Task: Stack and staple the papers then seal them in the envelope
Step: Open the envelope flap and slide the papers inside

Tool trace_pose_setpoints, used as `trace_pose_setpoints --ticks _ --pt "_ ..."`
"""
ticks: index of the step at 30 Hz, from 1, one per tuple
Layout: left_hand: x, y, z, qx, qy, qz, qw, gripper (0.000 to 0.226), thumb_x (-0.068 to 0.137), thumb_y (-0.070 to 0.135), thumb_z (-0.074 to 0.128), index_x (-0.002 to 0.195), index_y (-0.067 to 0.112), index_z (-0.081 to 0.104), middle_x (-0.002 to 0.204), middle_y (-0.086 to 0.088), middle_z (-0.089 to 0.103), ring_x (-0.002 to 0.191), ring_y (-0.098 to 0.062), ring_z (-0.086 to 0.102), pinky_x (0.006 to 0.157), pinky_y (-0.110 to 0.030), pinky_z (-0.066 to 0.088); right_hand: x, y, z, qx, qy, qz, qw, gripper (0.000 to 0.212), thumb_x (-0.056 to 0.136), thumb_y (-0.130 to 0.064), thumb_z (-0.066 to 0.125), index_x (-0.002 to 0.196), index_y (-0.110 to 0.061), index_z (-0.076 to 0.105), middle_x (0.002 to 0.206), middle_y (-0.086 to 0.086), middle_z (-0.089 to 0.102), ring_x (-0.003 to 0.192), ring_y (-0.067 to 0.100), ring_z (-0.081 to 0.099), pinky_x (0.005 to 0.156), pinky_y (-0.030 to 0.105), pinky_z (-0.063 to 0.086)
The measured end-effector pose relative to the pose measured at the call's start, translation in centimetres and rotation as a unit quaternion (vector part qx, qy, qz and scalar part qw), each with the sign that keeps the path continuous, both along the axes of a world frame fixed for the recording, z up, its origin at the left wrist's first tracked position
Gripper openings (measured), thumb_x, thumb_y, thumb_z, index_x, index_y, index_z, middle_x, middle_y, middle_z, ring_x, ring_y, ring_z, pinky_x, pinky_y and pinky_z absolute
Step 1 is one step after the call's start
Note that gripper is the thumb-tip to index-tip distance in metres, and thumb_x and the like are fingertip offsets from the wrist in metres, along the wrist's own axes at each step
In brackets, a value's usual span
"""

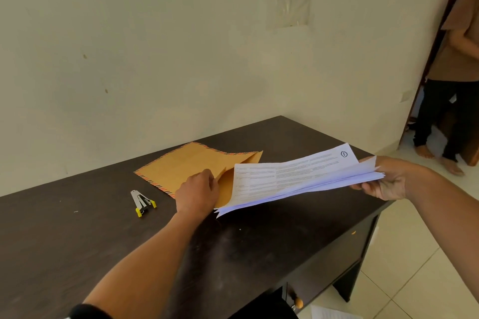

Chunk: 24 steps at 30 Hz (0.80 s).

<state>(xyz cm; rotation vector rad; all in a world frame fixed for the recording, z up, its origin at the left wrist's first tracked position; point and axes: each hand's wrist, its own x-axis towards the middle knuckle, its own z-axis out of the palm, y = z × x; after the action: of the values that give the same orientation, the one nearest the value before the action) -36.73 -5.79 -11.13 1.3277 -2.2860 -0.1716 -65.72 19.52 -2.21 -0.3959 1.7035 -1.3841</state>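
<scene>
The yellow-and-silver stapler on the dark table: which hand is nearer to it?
Left. The left hand, just right of the yellow-and-silver stapler, holds the brown envelope's mouth; the right hand holds white papers far to its right.

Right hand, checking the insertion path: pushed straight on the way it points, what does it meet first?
Probably the envelope, whose mouth the left hand holds open; the papers the right hand grips lead in. Depth is unclear.

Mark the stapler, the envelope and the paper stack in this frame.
stapler (141,202): head view, on its metal body.
envelope (186,166): head view, on its flat brown face.
paper stack (290,176): head view, on the printed top sheet.
</scene>
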Motion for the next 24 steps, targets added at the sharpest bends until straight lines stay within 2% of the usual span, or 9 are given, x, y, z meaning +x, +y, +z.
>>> trace_pose_setpoints --ticks 5,12,18,20,23,24 --pt "-0.2 0.8 -0.7 -0.006 0.011 0.020 1.000 0.018 0.101 0.036 0.046 0.100 0.024 0.059 0.083 0.005 0.059 0.071 -0.015 0.056 0.055 -0.024 0.040 -0.3 0.2 0.6 0.012 0.007 0.005 1.000 0.015 0.098 -0.007 0.060 0.100 0.003 0.071 0.076 0.025 0.076 0.044 0.020 0.069 0.036 0.021 0.052" --pt "-0.2 0.7 -0.7 0.001 0.041 0.030 0.999 0.019 0.100 0.036 0.048 0.097 0.022 0.060 0.083 0.001 0.063 0.071 -0.020 0.059 0.061 -0.030 0.053 -0.5 0.1 0.7 0.015 0.008 0.015 1.000 0.016 0.100 -0.003 0.055 0.098 0.004 0.069 0.070 0.023 0.074 0.043 0.019 0.068 0.035 0.020 0.052" --pt "0.1 0.9 -0.9 0.026 -0.004 -0.006 1.000 0.006 0.095 0.030 0.061 0.100 0.028 0.059 0.092 0.004 0.065 0.079 -0.018 0.061 0.070 -0.036 0.059 -0.1 -1.9 0.0 -0.015 -0.001 0.005 1.000 0.014 0.099 -0.001 0.057 0.102 -0.001 0.071 0.075 0.018 0.076 0.052 0.018 0.073 0.039 0.020 0.054" --pt "0.2 1.1 -1.0 0.014 0.005 -0.005 1.000 0.007 0.098 0.032 0.056 0.100 0.027 0.060 0.093 0.004 0.066 0.080 -0.018 0.061 0.068 -0.035 0.058 0.1 -2.6 -0.4 -0.015 0.019 0.005 1.000 0.017 0.100 0.001 0.054 0.107 -0.003 0.069 0.080 0.014 0.078 0.061 0.018 0.074 0.043 0.020 0.056" --pt "0.6 0.9 -1.2 0.012 0.035 0.001 0.999 0.011 0.099 0.032 0.054 0.100 0.026 0.063 0.094 0.004 0.067 0.082 -0.019 0.061 0.066 -0.033 0.054 0.2 -3.5 -0.9 -0.011 0.070 0.024 0.997 0.034 0.099 0.008 0.047 0.126 -0.007 0.061 0.112 0.011 0.073 0.093 0.022 0.071 0.055 0.027 0.061" --pt "0.7 0.8 -1.2 0.022 0.053 0.001 0.998 0.011 0.098 0.033 0.056 0.100 0.026 0.065 0.095 0.005 0.068 0.084 -0.018 0.061 0.067 -0.032 0.054 0.5 -3.6 -1.0 -0.009 0.086 0.036 0.996 0.037 0.099 0.009 0.046 0.128 -0.008 0.060 0.117 0.010 0.071 0.097 0.023 0.069 0.059 0.029 0.060"
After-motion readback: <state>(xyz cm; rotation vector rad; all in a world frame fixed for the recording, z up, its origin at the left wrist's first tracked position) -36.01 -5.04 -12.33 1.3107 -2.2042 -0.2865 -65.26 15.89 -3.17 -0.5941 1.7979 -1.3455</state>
